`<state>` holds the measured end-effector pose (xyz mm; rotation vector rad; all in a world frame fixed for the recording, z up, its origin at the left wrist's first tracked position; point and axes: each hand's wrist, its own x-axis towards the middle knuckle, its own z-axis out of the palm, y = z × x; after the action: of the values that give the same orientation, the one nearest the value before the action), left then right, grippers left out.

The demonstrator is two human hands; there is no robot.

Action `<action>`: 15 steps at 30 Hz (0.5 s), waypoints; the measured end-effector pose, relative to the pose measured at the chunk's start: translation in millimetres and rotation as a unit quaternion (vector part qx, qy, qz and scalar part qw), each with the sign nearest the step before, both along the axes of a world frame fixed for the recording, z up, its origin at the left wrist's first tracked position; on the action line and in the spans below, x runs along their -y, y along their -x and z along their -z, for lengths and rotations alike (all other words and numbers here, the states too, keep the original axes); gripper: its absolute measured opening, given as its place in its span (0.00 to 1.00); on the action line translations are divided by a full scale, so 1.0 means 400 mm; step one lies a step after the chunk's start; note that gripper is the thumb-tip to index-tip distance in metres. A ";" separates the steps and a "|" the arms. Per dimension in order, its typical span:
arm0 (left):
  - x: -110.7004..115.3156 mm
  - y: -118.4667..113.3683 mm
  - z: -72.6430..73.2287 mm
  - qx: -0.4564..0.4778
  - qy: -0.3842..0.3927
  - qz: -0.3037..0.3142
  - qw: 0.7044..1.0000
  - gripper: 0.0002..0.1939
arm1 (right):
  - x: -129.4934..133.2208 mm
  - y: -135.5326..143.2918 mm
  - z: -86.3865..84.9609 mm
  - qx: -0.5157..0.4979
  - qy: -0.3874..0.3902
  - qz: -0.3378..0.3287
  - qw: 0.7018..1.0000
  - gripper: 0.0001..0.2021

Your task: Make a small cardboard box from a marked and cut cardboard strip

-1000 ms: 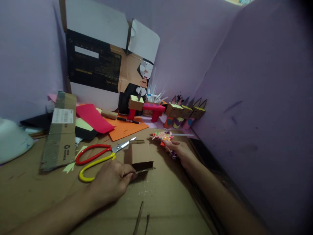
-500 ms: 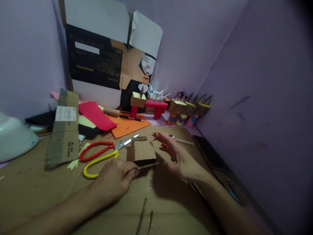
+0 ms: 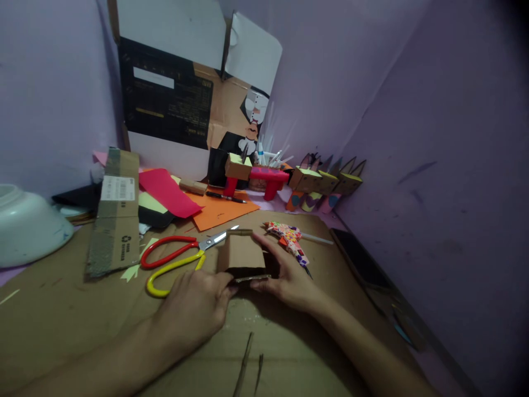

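Note:
A small brown cardboard box (image 3: 246,251) stands in front of me on the cardboard-covered table. At its near side is a thin cardboard piece (image 3: 253,277), seen nearly edge-on. My left hand (image 3: 201,300) pinches the left end of that piece, with thumb and fingers closed. Around the right side of the box is my right hand (image 3: 291,280), its fingers toward the far side and its thumb on the near piece. Just left of the box lie scissors (image 3: 201,249) with one red and one yellow handle. Beyond my right hand rests a flower-patterned glue gun (image 3: 287,234) with a glue stick in it.
Coloured paper (image 3: 171,193) and a black pen (image 3: 226,197) lie behind. A labelled cardboard strip (image 3: 113,237) and a white bowl (image 3: 31,231) are at left. Several cardboard animal figures (image 3: 306,179) stand at the back right; a dark flat device (image 3: 359,259) lies by the right wall.
My right hand has come down and left from above the table and closed around the box. The glue gun, earlier mostly hidden behind it, shows now.

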<state>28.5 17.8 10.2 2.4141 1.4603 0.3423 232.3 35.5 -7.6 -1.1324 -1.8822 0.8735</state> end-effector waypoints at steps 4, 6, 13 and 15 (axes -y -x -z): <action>0.022 0.017 -0.020 -0.006 -0.053 0.002 0.999 0.13 | 0.001 0.001 0.003 -0.004 0.004 0.010 1.000 0.39; 0.024 0.028 -0.036 0.025 -0.073 -0.005 0.997 0.12 | 0.001 0.000 0.006 -0.006 0.000 0.006 1.000 0.39; -0.048 0.043 -0.061 0.154 0.085 -0.028 0.984 0.48 | 0.003 0.000 0.004 0.004 -0.029 -0.007 1.000 0.41; -0.070 0.037 -0.053 0.176 0.156 -0.006 0.972 0.54 | 0.003 0.003 0.002 -0.008 -0.018 -0.011 1.000 0.45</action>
<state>13.6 45.7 31.4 1.9788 1.2644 0.4763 231.1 34.5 -8.4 -1.0825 -1.8940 0.8545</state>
